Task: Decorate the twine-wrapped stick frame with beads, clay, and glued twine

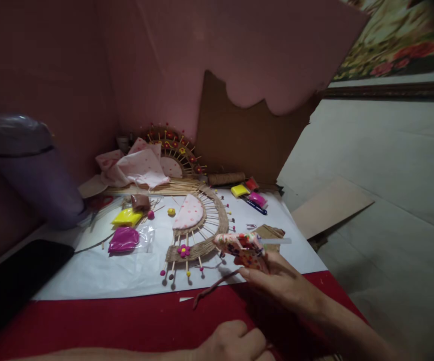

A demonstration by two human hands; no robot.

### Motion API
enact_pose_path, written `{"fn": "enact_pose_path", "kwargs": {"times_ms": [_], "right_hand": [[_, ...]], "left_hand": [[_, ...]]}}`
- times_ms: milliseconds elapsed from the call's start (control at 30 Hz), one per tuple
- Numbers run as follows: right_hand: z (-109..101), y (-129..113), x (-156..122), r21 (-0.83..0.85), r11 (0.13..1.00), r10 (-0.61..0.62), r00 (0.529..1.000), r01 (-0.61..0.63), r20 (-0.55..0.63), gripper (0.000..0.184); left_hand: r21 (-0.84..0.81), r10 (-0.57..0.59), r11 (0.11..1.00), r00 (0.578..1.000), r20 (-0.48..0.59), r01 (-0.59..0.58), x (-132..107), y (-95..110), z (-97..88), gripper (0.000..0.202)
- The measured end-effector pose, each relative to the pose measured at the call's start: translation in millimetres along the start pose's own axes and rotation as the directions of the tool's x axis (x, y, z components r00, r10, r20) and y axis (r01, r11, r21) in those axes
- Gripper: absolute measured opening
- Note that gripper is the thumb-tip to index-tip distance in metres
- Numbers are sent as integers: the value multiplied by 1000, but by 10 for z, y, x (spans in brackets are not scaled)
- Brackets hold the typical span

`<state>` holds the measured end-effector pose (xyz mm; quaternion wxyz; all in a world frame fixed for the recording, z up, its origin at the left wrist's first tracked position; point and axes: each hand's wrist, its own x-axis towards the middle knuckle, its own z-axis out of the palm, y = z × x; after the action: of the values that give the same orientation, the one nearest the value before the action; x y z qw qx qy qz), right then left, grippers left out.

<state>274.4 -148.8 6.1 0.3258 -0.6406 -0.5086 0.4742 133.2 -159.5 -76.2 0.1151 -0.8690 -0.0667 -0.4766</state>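
Note:
My right hand [280, 281] is closed around a flower-patterned hot glue gun [241, 244], whose clear glue stick [279, 241] pokes out to the right. Below its fingers a thin brown strand [215, 287] hangs toward the red table edge; I cannot tell whether it is a cord or clay. At the bottom my left hand [235, 342] is curled into a fist, and whatever it may hold is hidden. Just left of the glue gun lies a half-round craft piece [222, 215] of twine-covered arc and sticks, with bead tips, a dotted fabric half-circle [190, 210] and a pink flower [183, 250].
Packets of yellow clay [127, 217] and magenta clay [123, 239] lie left on white paper [89, 281]. Behind are bamboo sticks [175, 187], a twine roll [226, 178], a finished-looking fan piece [174, 145] and cardboard [247, 140]. A black device [21, 276] sits left.

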Motion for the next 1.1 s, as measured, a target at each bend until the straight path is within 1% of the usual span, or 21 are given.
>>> {"fn": "enact_pose_path", "kwargs": {"times_ms": [33,100,133,167,233,267,300,333,400,467,500,567,667,767,833,867,967,1000,1100], "right_hand": [[-21,-19,29,-4,1000,-29,999,29,-21,33],[-79,-60,82,13,994,-106,990,108,-93,28],[-113,-77,98,41,990,-128,981,135,-144,26],[-150,-91,103,78,983,-147,968,166,-204,28],[-223,-102,76,157,962,-163,932,223,-324,33],[-255,-98,46,194,951,-159,918,242,-365,32],[-281,-86,12,229,942,-144,914,244,-379,30],[-302,-63,-23,262,938,-120,922,227,-368,29],[-335,14,-72,308,938,-69,955,161,-289,33],[-373,131,-71,311,944,-36,972,109,-231,37],[-402,198,-50,300,950,-16,970,91,-244,35],[-483,338,18,254,962,-13,946,100,-325,31],[-624,501,111,207,961,-79,897,185,-435,31],[-681,528,93,207,945,-124,862,253,-491,30],[-647,460,16,213,945,-119,868,247,-482,31],[-613,409,-31,202,952,-116,882,231,-457,32],[-487,245,-146,112,979,-128,942,170,-310,38],[-444,200,-160,73,984,-137,954,162,-267,40],[-317,114,-117,-10,987,-162,970,163,-179,37]], "left_hand": [[5,-51,999,998,-38,52,14,-36,-49,36],[12,-105,994,990,-97,107,41,-118,-155,34],[2,-73,997,996,-46,73,52,-160,-202,27],[1,-58,998,998,-24,58,63,-198,-242,22],[-1,-58,998,998,18,58,81,-255,-288,16],[-7,-71,997,997,37,71,90,-273,-294,16],[-16,-85,996,994,63,86,98,-284,-293,17],[-27,-100,994,990,94,103,106,-288,-286,18],[-48,-122,990,980,155,131,120,-282,-271,19],[-66,-133,987,972,195,149,127,-269,-262,20],[-73,-139,985,968,208,157,129,-264,-261,20],[-87,-150,981,963,224,174,128,-259,-261,20],[-93,-164,977,956,244,191,111,-269,-256,21],[-87,-175,975,949,261,204,86,-281,-242,20],[-76,-194,972,945,264,221,82,-282,-236,18],[-70,-202,971,944,261,227,87,-281,-236,18],[-48,-202,975,950,237,219,131,-277,-254,20],[-39,-194,977,953,235,209,148,-277,-268,21],[23,-204,979,951,233,205,172,-290,-338,18]]}}
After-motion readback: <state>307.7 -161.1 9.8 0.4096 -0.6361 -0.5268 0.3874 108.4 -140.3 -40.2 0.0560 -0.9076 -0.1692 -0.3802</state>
